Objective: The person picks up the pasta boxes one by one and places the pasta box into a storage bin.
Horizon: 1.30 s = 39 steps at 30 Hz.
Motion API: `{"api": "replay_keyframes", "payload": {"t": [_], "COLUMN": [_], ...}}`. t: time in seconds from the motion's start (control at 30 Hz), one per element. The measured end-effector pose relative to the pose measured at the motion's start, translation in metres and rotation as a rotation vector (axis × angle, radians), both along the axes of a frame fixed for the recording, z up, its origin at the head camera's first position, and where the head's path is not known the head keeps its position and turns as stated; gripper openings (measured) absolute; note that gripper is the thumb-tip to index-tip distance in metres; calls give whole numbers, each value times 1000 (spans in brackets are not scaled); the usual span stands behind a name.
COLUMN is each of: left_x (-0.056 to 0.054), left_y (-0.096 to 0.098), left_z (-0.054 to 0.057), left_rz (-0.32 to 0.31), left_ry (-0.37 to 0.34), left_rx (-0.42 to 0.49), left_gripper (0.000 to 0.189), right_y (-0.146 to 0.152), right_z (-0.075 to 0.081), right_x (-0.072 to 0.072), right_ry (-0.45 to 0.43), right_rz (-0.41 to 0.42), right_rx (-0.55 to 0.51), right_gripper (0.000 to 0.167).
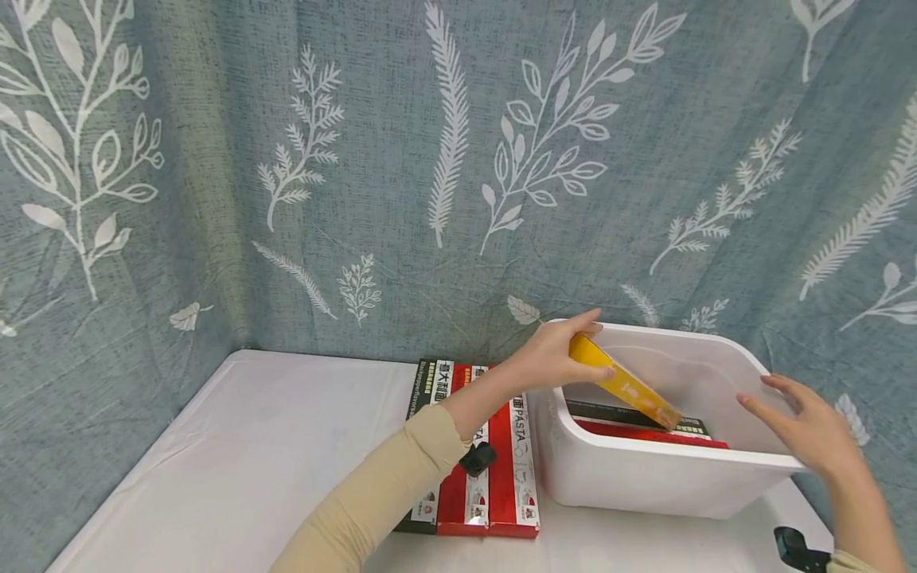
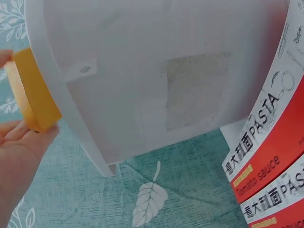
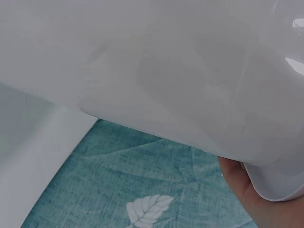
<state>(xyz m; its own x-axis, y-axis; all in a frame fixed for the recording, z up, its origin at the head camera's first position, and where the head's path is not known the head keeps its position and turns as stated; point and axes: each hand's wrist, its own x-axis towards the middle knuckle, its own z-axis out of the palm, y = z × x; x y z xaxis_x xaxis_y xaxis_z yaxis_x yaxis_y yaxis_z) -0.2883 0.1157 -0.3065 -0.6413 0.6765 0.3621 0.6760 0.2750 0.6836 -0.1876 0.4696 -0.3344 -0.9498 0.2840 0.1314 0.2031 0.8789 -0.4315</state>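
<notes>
My left hand [image 1: 555, 358] grips the upper end of a narrow yellow box [image 1: 623, 386] between thumb and fingers. The box slants down to the right into a white plastic bin [image 1: 645, 469], its low end over a black box and a red box [image 1: 645, 432] lying inside. In the left wrist view, the yellow box [image 2: 35, 90] shows beyond the bin's rim [image 2: 54, 78]. My right hand [image 1: 809, 422] rests at the bin's right rim, with fairly straight fingers reaching over the inside. Part of that hand [image 3: 256, 194] shows behind the rim in the right wrist view.
Left of the bin, red pasta boxes [image 1: 516, 485] and a black box [image 1: 423, 398] lie side by side on the white table [image 1: 286, 446], partly covered by my left forearm. A blue-green curtain [image 1: 387, 199] with white leaf prints hangs behind the table.
</notes>
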Motion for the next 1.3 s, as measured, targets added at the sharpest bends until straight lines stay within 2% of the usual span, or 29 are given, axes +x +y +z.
{"api": "replay_keyframes", "payload": {"t": [0.07, 0.2, 0.37, 0.5, 0.77, 1.1, 1.3], "left_x": [-1, 0, 2, 3, 6, 15, 22], "left_y": [1, 1, -5, -11, -30, -70, -95], "left_z": [1, 4, 1, -4, -16, -35, -52], "left_rz": [3, 18, 20, 22, 83, 129, 185], "left_ry": [46, 148, 180, 143, 62, -141, -214], "left_rx": [45, 81, 108, 144, 194, 231, 266], "left_gripper": [76, 66, 64, 63, 61, 70, 78], "right_y": [0, 1, 1, 1, 1, 0, -1], "right_z": [0, 0, 0, -1, -1, 0, -1], "right_x": [0, 0, 0, 0, 1, 0, 1], "right_ry": [-1, -2, -3, -1, 5, 7, 10], "right_rz": [1, 1, 0, 5, 8, -10, -10], "right_rx": [0, 2, 5, 3, -6, 3, 1], "right_gripper": [88, 88, 88, 88, 87, 88, 88]}}
